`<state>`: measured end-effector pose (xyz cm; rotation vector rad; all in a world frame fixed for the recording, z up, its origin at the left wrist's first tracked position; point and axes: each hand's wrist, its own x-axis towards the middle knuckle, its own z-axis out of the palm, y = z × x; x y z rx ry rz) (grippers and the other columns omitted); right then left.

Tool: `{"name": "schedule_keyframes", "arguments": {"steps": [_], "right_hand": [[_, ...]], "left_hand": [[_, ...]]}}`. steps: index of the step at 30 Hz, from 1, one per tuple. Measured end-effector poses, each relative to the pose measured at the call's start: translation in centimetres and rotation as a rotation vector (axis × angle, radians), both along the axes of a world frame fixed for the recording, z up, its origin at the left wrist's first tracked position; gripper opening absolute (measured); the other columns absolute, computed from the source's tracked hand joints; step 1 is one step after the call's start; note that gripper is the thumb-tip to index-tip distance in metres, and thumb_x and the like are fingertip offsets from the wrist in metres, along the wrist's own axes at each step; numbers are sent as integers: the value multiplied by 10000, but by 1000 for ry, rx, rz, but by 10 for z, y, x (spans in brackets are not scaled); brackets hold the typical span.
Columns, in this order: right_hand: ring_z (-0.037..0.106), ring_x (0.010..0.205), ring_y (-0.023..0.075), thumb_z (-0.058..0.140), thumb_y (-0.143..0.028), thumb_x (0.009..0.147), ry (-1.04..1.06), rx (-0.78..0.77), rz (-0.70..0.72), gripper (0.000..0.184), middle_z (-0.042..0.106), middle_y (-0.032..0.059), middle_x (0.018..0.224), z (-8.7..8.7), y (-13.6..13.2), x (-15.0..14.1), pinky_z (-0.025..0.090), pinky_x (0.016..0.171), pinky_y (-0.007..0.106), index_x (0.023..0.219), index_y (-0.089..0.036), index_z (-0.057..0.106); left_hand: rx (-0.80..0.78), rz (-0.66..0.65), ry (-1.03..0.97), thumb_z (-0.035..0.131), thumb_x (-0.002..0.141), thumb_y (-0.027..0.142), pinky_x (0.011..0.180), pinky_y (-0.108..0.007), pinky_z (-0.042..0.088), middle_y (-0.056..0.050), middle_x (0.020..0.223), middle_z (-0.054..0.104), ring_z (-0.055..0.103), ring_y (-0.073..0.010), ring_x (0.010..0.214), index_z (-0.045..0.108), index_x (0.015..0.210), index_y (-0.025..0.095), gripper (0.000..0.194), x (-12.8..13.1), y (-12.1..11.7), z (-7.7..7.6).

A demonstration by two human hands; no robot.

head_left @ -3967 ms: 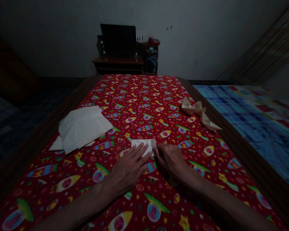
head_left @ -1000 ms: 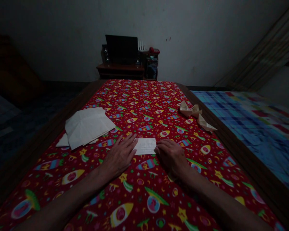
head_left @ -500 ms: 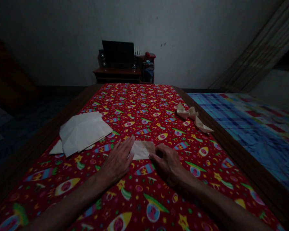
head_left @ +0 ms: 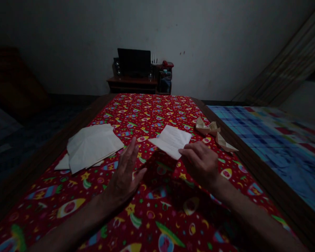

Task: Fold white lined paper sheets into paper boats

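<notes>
Pinched at its near right corner, a white sheet of folded paper [head_left: 173, 138] hangs above the red patterned cloth [head_left: 157, 224]. My right hand [head_left: 201, 161] grips that corner between thumb and fingers, and the paper stands partly unfolded along a crease. To the left, my left hand [head_left: 126, 171] is open and holds nothing, its fingers stretched and its thumb apart. It is clear of the paper. A stack of creased white paper sheets [head_left: 93, 145] lies beyond it on the left.
Several folded paper boats [head_left: 224, 143] sit near the cloth's right edge. A dark wooden border [head_left: 252, 164] frames the cloth. A blue checked mat [head_left: 241, 126] lies to the right. At the back wall, a black monitor [head_left: 134, 62] stands on a low desk [head_left: 132, 81].
My right hand has lifted the folded paper off the cloth, turning and partly opening it. My left hand has let go of the paper and moved slightly left. The view has shifted a little.
</notes>
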<state>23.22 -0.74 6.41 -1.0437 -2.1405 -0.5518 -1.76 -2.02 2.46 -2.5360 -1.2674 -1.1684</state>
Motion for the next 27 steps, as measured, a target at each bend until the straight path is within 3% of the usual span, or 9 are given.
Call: {"name": "schedule_keyframes", "arguments": {"steps": [2,6,9,14,18,22,27], "right_hand": [[490,674,163,423,-172,909,-141,-41,56,226,610,51,739,-14,-4,-9,362,604,296,777,-191,606],[459,676,173,461,-169,888,-259,-210,114,180,581,58,749,-51,-14,-22,340,586,303,777,-162,602],[465,694,165,460,-173,898,-227,-296,138,178,581,56,770,-65,-16,-21,341,583,283,809,-159,614],[502,684,136,473,-208,911,-98,-336,180,201,599,47,757,-69,-15,-12,350,570,238,814,-172,645],[526,640,111,513,-304,899,95,-514,202,219,602,34,748,-68,-18,-9,363,543,210,792,-189,666],[556,656,114,534,-266,885,266,-709,192,169,612,27,746,-61,-21,-10,402,565,206,812,-180,659],[565,675,127,528,-253,881,313,-743,147,157,620,21,736,-59,-19,-12,424,599,222,793,-179,634]], "left_hand": [[12,-61,70,517,880,200,1093,-492,274,-121,1508,162,202,-293,1369,58,1449,261,733,2,-2,3],[-122,-194,232,545,858,209,1030,-434,368,-101,1284,455,373,-269,1231,433,1247,214,405,9,-5,-1],[-222,-223,236,498,865,140,975,-393,408,-83,1168,520,435,-237,1140,514,1125,191,265,14,-5,-5],[-278,-292,120,455,904,137,816,-309,463,-52,957,595,527,-175,932,600,944,171,154,13,0,-11],[-359,-306,21,509,889,175,746,-269,474,-44,886,624,568,-154,847,655,858,171,149,11,3,-17],[-489,-232,-114,534,875,222,678,-237,471,-26,808,637,600,-129,743,666,719,175,210,15,8,-16],[-516,-127,-61,524,859,226,650,-245,447,-11,733,615,587,-134,685,612,676,169,211,21,15,-11]]}}
